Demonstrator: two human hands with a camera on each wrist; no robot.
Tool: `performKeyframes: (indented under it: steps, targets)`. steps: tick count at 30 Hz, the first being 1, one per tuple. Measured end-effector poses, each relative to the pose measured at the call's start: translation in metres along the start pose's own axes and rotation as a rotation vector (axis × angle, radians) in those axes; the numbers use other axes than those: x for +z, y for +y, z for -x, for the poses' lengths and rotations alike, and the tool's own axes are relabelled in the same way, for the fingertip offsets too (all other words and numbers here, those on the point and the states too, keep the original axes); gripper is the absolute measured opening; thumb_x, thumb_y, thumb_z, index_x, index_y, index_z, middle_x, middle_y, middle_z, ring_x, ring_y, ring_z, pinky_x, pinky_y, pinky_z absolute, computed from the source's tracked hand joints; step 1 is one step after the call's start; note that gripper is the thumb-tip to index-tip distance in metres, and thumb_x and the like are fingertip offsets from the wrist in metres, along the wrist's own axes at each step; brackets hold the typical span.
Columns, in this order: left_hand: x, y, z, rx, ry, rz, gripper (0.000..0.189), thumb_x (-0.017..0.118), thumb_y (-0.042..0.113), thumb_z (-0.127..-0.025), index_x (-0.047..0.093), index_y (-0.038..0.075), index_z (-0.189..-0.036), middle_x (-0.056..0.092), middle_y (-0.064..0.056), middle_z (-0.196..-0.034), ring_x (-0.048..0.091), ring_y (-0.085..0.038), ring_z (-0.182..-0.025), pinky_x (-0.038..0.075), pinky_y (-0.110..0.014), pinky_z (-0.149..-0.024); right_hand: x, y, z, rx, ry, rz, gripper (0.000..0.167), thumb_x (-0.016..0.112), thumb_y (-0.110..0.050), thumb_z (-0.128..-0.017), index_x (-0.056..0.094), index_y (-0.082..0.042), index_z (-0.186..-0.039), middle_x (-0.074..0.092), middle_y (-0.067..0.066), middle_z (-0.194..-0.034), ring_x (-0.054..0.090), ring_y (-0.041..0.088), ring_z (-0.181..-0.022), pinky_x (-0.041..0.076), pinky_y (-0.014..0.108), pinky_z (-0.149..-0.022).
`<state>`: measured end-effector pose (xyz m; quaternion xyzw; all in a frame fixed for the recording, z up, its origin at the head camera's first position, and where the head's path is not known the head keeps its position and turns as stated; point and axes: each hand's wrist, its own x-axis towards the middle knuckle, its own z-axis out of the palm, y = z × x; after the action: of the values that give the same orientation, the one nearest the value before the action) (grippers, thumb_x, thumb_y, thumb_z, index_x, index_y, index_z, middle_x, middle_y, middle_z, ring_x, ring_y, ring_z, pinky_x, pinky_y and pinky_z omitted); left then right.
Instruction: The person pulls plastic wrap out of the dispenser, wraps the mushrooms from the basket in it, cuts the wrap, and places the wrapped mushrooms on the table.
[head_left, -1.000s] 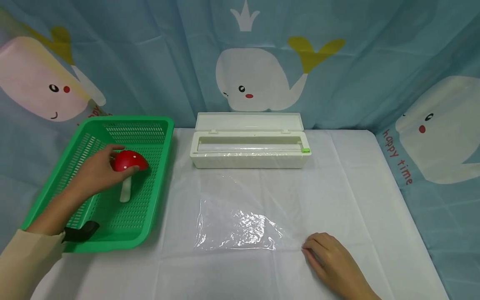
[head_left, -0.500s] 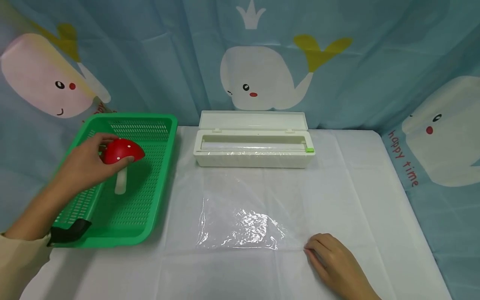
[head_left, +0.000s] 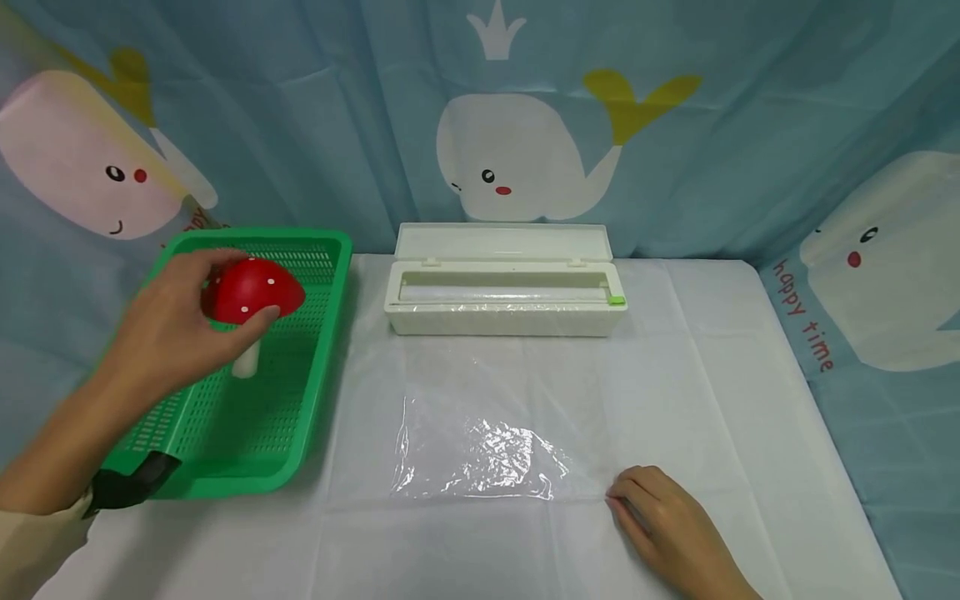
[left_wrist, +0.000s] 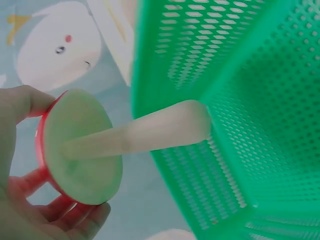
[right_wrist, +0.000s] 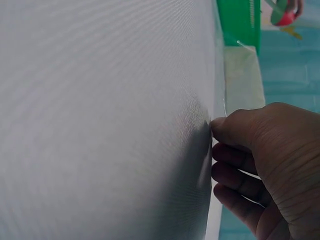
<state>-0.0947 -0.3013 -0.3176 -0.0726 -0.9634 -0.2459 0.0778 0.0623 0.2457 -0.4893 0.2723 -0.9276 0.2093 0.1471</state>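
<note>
My left hand [head_left: 168, 321] grips a toy mushroom [head_left: 258, 290] by its red, white-dotted cap, held over the green basket [head_left: 339, 333]. In the left wrist view, the cap's pale green underside [left_wrist: 90, 170] faces the camera and its white stem [left_wrist: 170, 127] points toward the basket. My right hand [head_left: 671, 521] rests with its fingertips on the white cloth, right at the near right corner of a clear sheet of cling film [head_left: 502, 458]. From the right wrist view, the thumb [right_wrist: 225, 130] and several bent fingers touch the surface.
Behind the film stands a white cling film dispenser [head_left: 506, 321] with its lid [head_left: 502, 242] raised, a roll inside and a green slider [head_left: 616, 300] at its right end. A black strap [head_left: 135, 482] hangs at the left wrist. A blue whale-print curtain [head_left: 337, 125] encloses the table.
My left hand has lifted the mushroom higher out of the basket, and it appears larger now. The right hand and the film have stayed in place.
</note>
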Motion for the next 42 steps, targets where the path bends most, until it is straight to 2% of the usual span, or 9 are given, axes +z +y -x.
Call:
performKeyframes:
  steps: [4,5,8,11,13,15,21,32,42]
  targets:
    - [-0.001,0.021,0.003,0.056,0.035,-0.014,0.078,0.092,0.023,-0.078,0.056,0.007,-0.146,0.06,-0.017,-0.136,0.057,-0.037,-0.113,0.038,-0.006,-0.067,-0.001,0.0,0.001,0.007,-0.012,0.009,0.047,0.038,-0.044,-0.114,0.071,-0.02,-0.09,0.066,-0.012,-0.097,0.061,0.005,-0.091,0.05,0.019,-0.084]
    - [-0.001,0.026,0.004,0.07,0.039,-0.022,0.079,0.093,0.022,-0.077,0.057,0.007,-0.145,0.061,-0.017,-0.137,0.057,-0.038,-0.116,0.046,-0.011,-0.069,-0.001,0.0,0.001,0.009,-0.017,0.012,0.047,0.038,-0.044,-0.114,0.071,-0.02,-0.09,0.066,-0.012,-0.097,0.061,0.005,-0.091,0.051,0.019,-0.084]
    - [-0.001,0.041,0.005,0.09,0.033,-0.025,0.083,0.094,0.021,-0.074,0.056,0.008,-0.146,0.06,-0.017,-0.139,0.056,-0.039,-0.12,0.062,-0.042,-0.074,-0.003,0.0,0.001,0.007,-0.023,0.011,0.034,0.051,-0.038,-0.111,0.072,-0.02,-0.091,0.066,-0.012,-0.098,0.062,0.005,-0.092,0.051,0.02,-0.084]
    - [0.001,0.056,0.006,0.108,0.022,-0.015,0.086,0.096,0.019,-0.071,0.056,0.009,-0.147,0.059,-0.018,-0.141,0.055,-0.04,-0.123,0.058,-0.071,-0.08,-0.004,0.0,0.001,-0.001,-0.019,0.01,0.007,0.072,-0.023,-0.098,0.072,-0.02,-0.092,0.066,-0.012,-0.099,0.062,0.006,-0.092,0.051,0.02,-0.084]
    - [0.003,0.065,0.007,0.126,0.015,-0.01,0.088,0.097,0.019,-0.069,0.056,0.01,-0.147,0.059,-0.016,-0.142,0.056,-0.039,-0.123,0.058,-0.071,-0.081,-0.004,0.0,0.001,-0.008,-0.009,0.01,0.007,0.078,-0.017,-0.091,0.072,-0.02,-0.092,0.067,-0.012,-0.099,0.062,0.007,-0.091,0.052,0.021,-0.084]
    - [0.006,0.072,0.009,0.159,0.014,-0.006,0.089,0.097,0.018,-0.067,0.057,0.01,-0.146,0.06,-0.015,-0.142,0.058,-0.038,-0.123,0.059,-0.07,-0.081,-0.004,0.0,0.001,-0.007,-0.004,0.011,0.005,0.073,-0.022,-0.097,0.072,-0.02,-0.092,0.067,-0.012,-0.099,0.063,0.007,-0.091,0.052,0.021,-0.084]
    - [0.015,0.09,0.016,0.254,0.013,0.011,0.088,0.098,0.019,-0.065,0.059,0.012,-0.143,0.062,-0.011,-0.14,0.06,-0.032,-0.123,0.062,-0.065,-0.08,-0.003,0.0,0.002,0.006,-0.013,0.019,0.045,0.04,-0.042,-0.114,0.071,-0.02,-0.091,0.066,-0.012,-0.098,0.062,0.006,-0.092,0.05,0.02,-0.085]
    - [0.044,0.112,0.021,0.333,-0.046,0.01,0.089,0.101,0.024,-0.061,0.06,0.014,-0.14,0.061,-0.009,-0.141,0.06,-0.029,-0.125,0.066,-0.054,-0.08,-0.005,-0.001,0.0,-0.001,0.009,0.016,0.048,0.037,-0.043,-0.114,0.072,-0.019,-0.091,0.066,-0.012,-0.098,0.062,0.006,-0.092,0.05,0.02,-0.085]
    - [0.074,0.134,0.029,0.486,-0.15,0.003,0.092,0.098,0.034,-0.065,0.058,0.021,-0.147,0.059,-0.004,-0.146,0.058,-0.025,-0.133,0.066,-0.044,-0.085,0.0,-0.001,0.001,-0.038,0.046,0.003,0.048,0.036,-0.042,-0.114,0.071,-0.02,-0.09,0.067,-0.012,-0.099,0.063,0.008,-0.09,0.051,0.021,-0.083]
